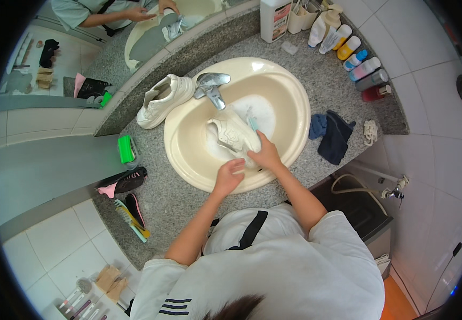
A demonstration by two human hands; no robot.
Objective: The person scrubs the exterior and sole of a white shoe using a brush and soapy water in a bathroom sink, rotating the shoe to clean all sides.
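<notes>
A wet white sneaker (235,132) is tilted inside the cream oval sink (183,160), over white suds (261,110). My right hand (267,152) grips its lower right end, thumb on the near side and fingers around the far side. A light blue strip (252,123), possibly a brush handle, shows between the shoe and those fingertips; the rest of it is hidden. Just left of the shoe's near end, my left hand (230,176) is held with fingers extended and nothing in it. The matching white sneaker (165,100) rests on the counter beside the chrome faucet (213,86).
Several bottles and tubes (349,48) line the back right of the granite counter (175,212). Dark cloths (337,136) and white laces (370,133) lie at right. At left are a green soap box (126,149), a black pouch (129,181), a hairbrush (136,210) and combs (131,222).
</notes>
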